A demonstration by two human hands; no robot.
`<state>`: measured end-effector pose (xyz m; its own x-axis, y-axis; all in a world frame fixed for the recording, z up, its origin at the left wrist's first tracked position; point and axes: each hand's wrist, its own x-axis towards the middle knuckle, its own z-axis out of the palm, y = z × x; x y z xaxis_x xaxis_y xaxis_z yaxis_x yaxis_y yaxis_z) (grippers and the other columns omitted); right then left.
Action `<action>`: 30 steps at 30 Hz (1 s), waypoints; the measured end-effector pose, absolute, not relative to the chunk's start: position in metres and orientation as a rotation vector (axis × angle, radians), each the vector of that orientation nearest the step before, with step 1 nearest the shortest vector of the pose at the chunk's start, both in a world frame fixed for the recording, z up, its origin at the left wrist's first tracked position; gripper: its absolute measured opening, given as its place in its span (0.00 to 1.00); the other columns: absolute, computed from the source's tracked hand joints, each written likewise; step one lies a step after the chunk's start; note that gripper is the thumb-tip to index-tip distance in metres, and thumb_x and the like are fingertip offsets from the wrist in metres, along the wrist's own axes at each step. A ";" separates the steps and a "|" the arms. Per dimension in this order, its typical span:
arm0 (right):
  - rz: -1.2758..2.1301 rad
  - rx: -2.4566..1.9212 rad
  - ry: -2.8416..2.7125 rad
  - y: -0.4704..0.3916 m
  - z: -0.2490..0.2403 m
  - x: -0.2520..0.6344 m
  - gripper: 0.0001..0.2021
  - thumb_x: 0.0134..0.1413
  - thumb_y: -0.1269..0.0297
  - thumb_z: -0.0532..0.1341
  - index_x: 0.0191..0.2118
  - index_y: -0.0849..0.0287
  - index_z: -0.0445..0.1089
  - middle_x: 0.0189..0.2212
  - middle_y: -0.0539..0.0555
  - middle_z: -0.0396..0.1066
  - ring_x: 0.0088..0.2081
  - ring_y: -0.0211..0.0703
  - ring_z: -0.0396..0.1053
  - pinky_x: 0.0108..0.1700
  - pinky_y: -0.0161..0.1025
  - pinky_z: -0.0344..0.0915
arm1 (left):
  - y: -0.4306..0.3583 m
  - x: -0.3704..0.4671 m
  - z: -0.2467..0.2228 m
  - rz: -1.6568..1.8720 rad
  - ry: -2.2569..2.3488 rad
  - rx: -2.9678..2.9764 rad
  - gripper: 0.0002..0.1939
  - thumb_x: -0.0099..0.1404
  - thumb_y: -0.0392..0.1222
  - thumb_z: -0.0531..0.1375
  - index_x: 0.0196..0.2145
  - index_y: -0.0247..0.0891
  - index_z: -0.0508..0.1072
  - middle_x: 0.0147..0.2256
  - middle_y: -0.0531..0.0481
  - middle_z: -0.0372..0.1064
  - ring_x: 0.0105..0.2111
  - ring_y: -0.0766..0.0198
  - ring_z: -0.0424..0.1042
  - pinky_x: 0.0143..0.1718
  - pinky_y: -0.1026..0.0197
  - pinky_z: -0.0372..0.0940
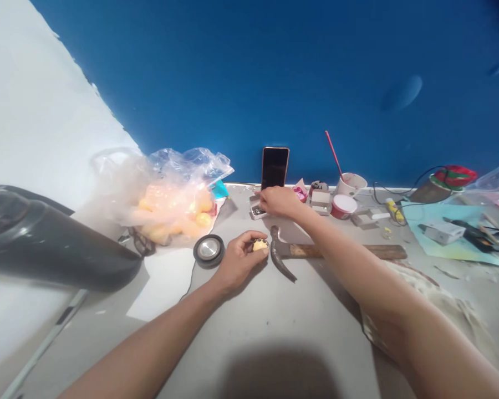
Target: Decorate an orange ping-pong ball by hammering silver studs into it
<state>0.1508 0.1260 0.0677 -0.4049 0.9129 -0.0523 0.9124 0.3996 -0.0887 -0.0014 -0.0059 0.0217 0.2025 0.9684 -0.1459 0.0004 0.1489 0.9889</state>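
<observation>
My left hand (238, 260) is closed around a small round yellow ball-like piece (260, 244) with dark dots around its edge, held just above the tabletop. Farther back, my right hand (279, 200) reaches into a small white box (258, 216) of tiny dark metal bits. Its fingers are bent together, and the fingertips are too hidden to show what they pinch. A claw hammer (303, 251) with a wooden handle lies right of my left hand, passing under my right forearm. To the left rests a black disc (208, 251) with a silver centre.
A phone (275, 166) leans against the blue wall. Cups, one a white cup (352, 184) with a red stick, and small boxes line the back. A plastic bag (178, 205) of yellow balls stands left, near a grey pipe (58, 238). A cloth (436, 310) lies right.
</observation>
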 end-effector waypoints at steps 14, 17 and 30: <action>1.143 -1.219 -1.848 0.047 0.078 0.201 0.06 0.51 0.63 0.66 0.30 0.60 0.74 0.27 0.50 0.75 0.29 0.36 0.67 0.31 0.34 0.60 | -0.002 -0.005 0.013 1.080 0.957 0.955 0.25 0.53 0.39 0.74 0.48 0.39 0.74 0.29 0.55 0.72 0.27 0.69 0.69 0.29 0.66 0.63; 1.434 -1.182 -1.524 0.025 0.066 0.208 0.12 0.49 0.56 0.71 0.30 0.59 0.75 0.25 0.49 0.73 0.25 0.34 0.64 0.28 0.33 0.60 | -0.005 -0.004 0.011 1.052 0.904 0.945 0.24 0.53 0.41 0.75 0.47 0.39 0.75 0.31 0.53 0.74 0.29 0.67 0.72 0.32 0.64 0.66; 1.685 -0.929 -1.146 0.009 0.033 0.209 0.18 0.44 0.50 0.78 0.34 0.60 0.80 0.27 0.52 0.75 0.23 0.31 0.59 0.25 0.34 0.54 | -0.012 -0.001 0.023 1.027 0.961 1.063 0.26 0.53 0.47 0.76 0.48 0.37 0.77 0.32 0.48 0.80 0.32 0.62 0.76 0.35 0.60 0.72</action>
<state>0.2088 0.0090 0.0332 -0.3417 0.9340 -0.1043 -0.2463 -0.1961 -0.9492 -0.0010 -0.0125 0.0233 0.2419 0.9632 -0.1170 -0.1802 0.1631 0.9700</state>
